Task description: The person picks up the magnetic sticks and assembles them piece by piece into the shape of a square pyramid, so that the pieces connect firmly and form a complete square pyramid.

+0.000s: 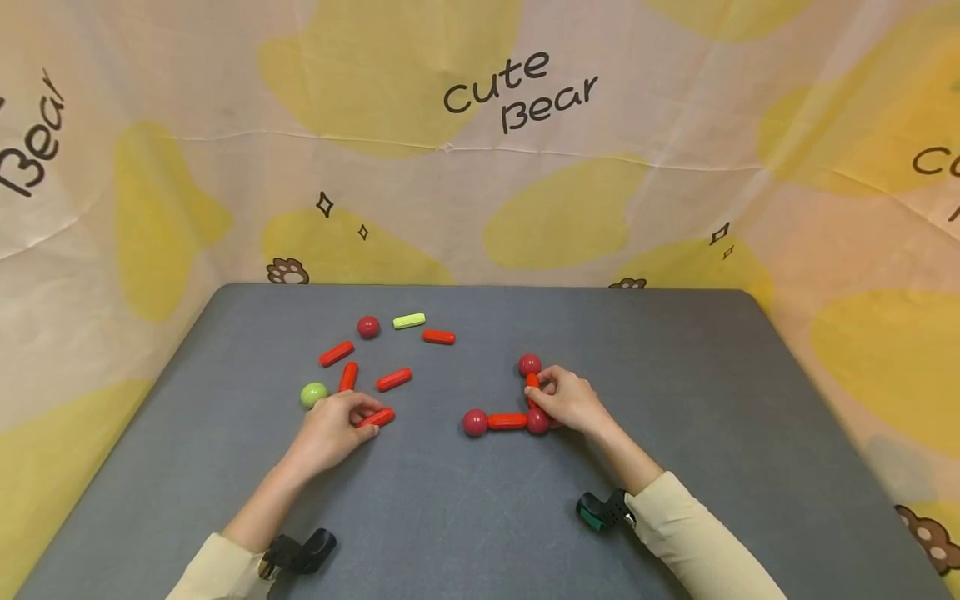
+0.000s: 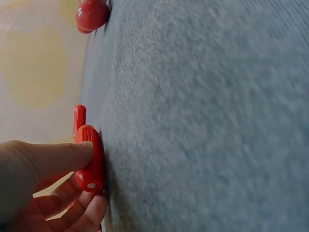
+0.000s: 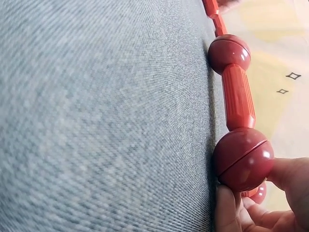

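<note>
A red ribbed rod point(image 1: 381, 417) with a pale round spot on its end point(image 2: 91, 185) is pinched between the thumb and fingers of my left hand point(image 1: 328, 429), low over the table. My right hand point(image 1: 572, 402) grips the red rod point(image 1: 532, 390) on the far arm of an L-shaped chain, its fingers also against the corner ball point(image 3: 244, 159). Another red rod point(image 1: 507, 422) joins that corner to the chain's left ball point(image 1: 475, 422). The far ball point(image 1: 529, 364) tops the L. Part of the gripped rod is hidden by fingers.
Loose red rods point(image 1: 394, 379), a yellow-green rod point(image 1: 408, 320), a red ball point(image 1: 368, 327) and a green ball point(image 1: 314, 394) lie around and beyond my left hand. The grey table point(image 1: 450, 517) ends at a patterned cloth backdrop point(image 1: 420, 192).
</note>
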`<state>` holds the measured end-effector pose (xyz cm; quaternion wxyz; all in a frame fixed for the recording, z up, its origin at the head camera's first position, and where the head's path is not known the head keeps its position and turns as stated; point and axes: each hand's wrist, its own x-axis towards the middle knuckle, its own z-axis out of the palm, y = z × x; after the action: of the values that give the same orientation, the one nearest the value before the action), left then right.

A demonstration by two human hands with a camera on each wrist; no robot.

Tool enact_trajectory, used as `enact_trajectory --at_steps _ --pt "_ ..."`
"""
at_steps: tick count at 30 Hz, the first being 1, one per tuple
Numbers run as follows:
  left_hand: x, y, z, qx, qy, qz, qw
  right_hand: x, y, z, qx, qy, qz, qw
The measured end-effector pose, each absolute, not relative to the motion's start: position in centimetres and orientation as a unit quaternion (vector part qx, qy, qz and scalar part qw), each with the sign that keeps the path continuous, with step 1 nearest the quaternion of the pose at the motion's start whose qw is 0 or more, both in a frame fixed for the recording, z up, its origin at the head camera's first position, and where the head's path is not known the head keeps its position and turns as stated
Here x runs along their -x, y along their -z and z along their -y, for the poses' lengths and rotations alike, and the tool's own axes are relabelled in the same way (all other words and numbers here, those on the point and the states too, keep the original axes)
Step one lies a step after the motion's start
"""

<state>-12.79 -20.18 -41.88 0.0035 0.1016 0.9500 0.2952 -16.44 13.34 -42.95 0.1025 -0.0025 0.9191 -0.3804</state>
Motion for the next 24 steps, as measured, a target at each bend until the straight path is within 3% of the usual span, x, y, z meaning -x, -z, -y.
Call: enact_trajectory --at_steps 24 --pt "16.2 39.8 14.0 -0.178 -0.310 -0.934 -0.010 16.3 42.9 -13.3 0.003 0.378 -0.920 0.099"
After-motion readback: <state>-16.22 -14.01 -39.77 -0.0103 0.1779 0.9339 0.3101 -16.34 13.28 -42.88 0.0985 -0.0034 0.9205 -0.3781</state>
